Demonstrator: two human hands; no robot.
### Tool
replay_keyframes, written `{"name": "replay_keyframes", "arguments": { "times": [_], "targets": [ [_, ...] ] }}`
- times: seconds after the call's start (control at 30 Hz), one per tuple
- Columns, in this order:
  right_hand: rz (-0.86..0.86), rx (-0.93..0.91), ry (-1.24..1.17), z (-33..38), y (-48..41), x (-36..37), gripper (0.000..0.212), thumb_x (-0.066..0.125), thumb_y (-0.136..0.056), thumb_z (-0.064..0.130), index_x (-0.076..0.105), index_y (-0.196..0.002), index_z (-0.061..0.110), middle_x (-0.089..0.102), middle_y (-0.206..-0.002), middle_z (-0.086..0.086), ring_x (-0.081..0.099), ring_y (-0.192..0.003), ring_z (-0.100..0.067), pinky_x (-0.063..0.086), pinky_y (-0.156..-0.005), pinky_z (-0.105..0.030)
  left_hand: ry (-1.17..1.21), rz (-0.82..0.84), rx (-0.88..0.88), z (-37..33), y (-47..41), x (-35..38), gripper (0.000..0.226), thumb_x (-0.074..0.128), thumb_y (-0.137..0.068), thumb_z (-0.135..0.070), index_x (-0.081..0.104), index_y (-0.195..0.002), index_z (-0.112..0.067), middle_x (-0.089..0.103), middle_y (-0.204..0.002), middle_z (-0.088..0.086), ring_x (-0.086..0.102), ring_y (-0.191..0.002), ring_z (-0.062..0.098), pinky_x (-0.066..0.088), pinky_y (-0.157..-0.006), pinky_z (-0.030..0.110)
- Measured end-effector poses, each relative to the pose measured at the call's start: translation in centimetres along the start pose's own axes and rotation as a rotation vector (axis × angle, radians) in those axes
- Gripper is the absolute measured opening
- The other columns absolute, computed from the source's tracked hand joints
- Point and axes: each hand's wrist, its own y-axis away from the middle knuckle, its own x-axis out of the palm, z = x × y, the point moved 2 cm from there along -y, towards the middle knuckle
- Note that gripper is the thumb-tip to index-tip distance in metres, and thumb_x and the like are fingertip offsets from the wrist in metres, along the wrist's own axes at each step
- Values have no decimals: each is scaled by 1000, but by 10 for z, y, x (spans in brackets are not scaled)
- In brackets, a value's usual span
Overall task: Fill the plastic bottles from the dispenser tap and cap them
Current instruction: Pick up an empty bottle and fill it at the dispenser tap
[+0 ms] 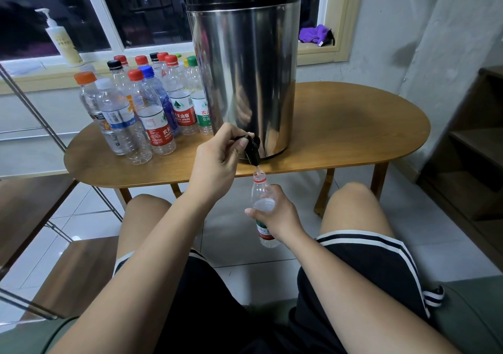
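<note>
- Bottle [259,190] of clear plastic, uncapped, with a red ring at its neck: I see it held upright just off the near edge of the desk [353,125], below the desk top and over the tiled floor [245,247], between the person's knees.
- Its open mouth sits right under the spout of the black tap [252,149]; I cannot tell from here whether water is running.
- The right hand [276,216] is wrapped round the middle of the bottle, fingers curled about it, with the label showing below the fist.
- The left hand [217,160] is up at the tap, thumb and fingertips pinching its black lever.
- The tap comes out of the foot of a tall steel dispenser [245,68] with a black lid, which stands on the desk near the middle.
- To the left of the dispenser, on the same desk, stands a tight group of capped bottles [141,103], upright, with red, blue, black, orange, white, green and yellow caps; the ones at the back sit just beside the dispenser wall.
- Behind them, a white pump bottle [58,38] stands on the window sill [40,68].
- A purple cloth [314,34] lies on the sill to the right of the dispenser.
- Nearest me are black shorts [381,266] with white stripes.
</note>
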Motion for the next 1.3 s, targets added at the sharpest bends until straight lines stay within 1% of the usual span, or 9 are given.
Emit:
{"name": "replay_keyframes", "arguments": {
  "times": [0.17,0.23,0.4,0.57,0.7,0.9,1.0,1.2,1.3],
  "targets": [
    [-4,7,6,0,-1,0,71,90,-80,53,49,-136,39,62,-129,14,60,-118,-17,53,-96,-36,7,9,3,2,-1,0,11,61,-112,-27,66,-115,-17,78,-112,-11,70,-92,6,50,-76,22],
    [-10,5,-5,-1,0,0,70,91,-79,52,50,-134,39,63,-127,14,61,-118,-17,54,-97,-36,6,8,2,3,-1,0,11,61,-112,-27,66,-115,-17,78,-112,-11,70,-92,7,51,-76,24],
    [-5,6,6,-1,-1,0,72,91,-79,53,50,-136,39,63,-132,12,60,-119,-17,53,-99,-37,13,5,-1,1,-1,-1,13,61,-112,-26,67,-116,-15,77,-107,-12,66,-86,1,47,-74,19],
    [0,10,-4,-1,-1,0,72,91,-80,52,49,-137,39,63,-129,11,61,-117,-18,53,-95,-35,14,10,-4,2,-2,-1,13,61,-112,-28,66,-114,-17,78,-109,-10,69,-91,7,50,-76,24],
    [-21,4,-20,-4,-2,2,70,93,-76,52,51,-131,41,67,-125,12,64,-116,-18,55,-98,-36,6,7,13,3,-2,-1,13,61,-112,-29,65,-114,-17,78,-107,-3,72,-95,22,58,-75,42],
    [-16,4,-18,-4,-2,2,69,93,-76,53,51,-129,41,66,-125,14,64,-115,-17,56,-98,-37,5,9,14,4,-3,-2,10,61,-112,-32,62,-111,-22,77,-108,-2,73,-97,25,60,-80,53],
    [-19,3,-12,-3,-2,2,69,93,-76,53,51,-130,41,66,-125,14,64,-114,-17,55,-96,-35,1,6,18,4,-3,-1,10,61,-112,-31,63,-111,-22,77,-108,-2,72,-96,25,59,-80,52],
    [-14,5,-3,-3,-1,1,68,93,-78,52,50,-130,41,65,-124,14,63,-115,-17,55,-100,-38,9,-1,18,5,-4,-1,10,61,-112,-28,64,-111,-19,75,-101,-2,67,-86,22,55,-74,42],
    [-9,6,-3,-2,-1,1,67,92,-79,51,50,-130,40,64,-124,14,63,-114,-17,55,-99,-38,14,5,17,5,-4,-1,10,61,-112,-29,64,-111,-19,76,-102,-1,68,-87,22,55,-73,41]
  ]
}}
